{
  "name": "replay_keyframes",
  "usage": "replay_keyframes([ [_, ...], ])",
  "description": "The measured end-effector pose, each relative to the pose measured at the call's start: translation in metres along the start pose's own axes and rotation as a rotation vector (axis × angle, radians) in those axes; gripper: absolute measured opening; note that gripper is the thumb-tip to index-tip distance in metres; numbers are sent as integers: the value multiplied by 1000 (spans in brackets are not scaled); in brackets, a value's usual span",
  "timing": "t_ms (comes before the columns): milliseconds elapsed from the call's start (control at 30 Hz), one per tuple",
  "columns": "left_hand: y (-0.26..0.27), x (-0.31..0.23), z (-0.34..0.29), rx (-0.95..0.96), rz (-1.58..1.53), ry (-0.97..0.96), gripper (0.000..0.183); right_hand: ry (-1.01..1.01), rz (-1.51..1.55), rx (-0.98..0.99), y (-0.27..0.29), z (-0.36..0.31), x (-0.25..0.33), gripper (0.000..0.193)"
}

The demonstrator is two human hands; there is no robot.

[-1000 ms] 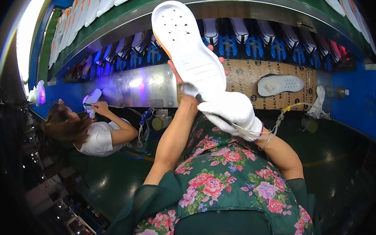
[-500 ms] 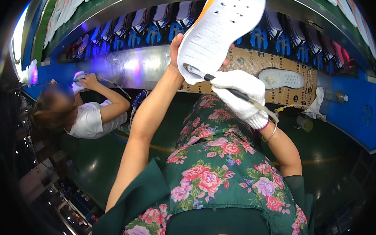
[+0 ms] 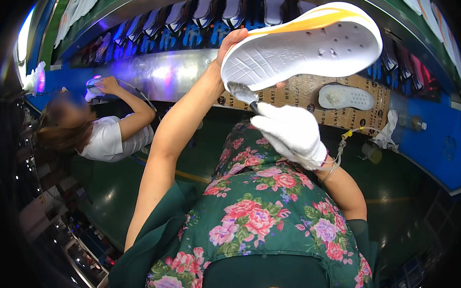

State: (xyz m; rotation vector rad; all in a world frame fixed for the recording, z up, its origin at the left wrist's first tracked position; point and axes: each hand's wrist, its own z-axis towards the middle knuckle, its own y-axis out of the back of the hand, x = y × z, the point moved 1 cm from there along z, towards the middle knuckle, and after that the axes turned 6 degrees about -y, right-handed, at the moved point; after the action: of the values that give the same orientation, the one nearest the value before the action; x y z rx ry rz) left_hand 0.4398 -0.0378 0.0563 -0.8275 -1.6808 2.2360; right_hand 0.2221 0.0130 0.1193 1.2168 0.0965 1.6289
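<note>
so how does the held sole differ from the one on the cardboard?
The held sole shows a yellow-orange side band; the resting sole shows none. The held sole is raised and tilted in the left hand; the resting sole lies on cardboard. Both are pale with holes.

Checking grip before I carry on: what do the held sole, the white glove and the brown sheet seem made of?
Sole: smooth white foam or rubber, perhaps, with moulded-looking grid and holes.
Glove: probably matt knitted fabric, from its soft folds.
Sheet: likely cardboard, brown and printed; slight sheen hints at tape.
</note>
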Motion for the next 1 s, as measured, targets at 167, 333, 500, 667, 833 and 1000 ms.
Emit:
replay_keyframes([
  [167,1,-2,-3,-69,25,-17,87,-251,431,-121,7,3,1,17],
  [333,-4,0,1,-43,-75,-13,87,-318,312,-146,-2,4,0,18],
  [500,21,-1,-12,-248,76,-17,92,-791,676,-336,-4,-1,-8,17],
  [667,9,15,-16,-248,-155,-190,78,-869,942,-186,5,-3,-5,18],
  [833,-31,42,-15,-377,34,-302,69,-503,247,-321,41,20,-31,18],
  [1000,-25,64,-18,-401,32,-227,67,-232,-271,-436,67,44,-48,21],
])
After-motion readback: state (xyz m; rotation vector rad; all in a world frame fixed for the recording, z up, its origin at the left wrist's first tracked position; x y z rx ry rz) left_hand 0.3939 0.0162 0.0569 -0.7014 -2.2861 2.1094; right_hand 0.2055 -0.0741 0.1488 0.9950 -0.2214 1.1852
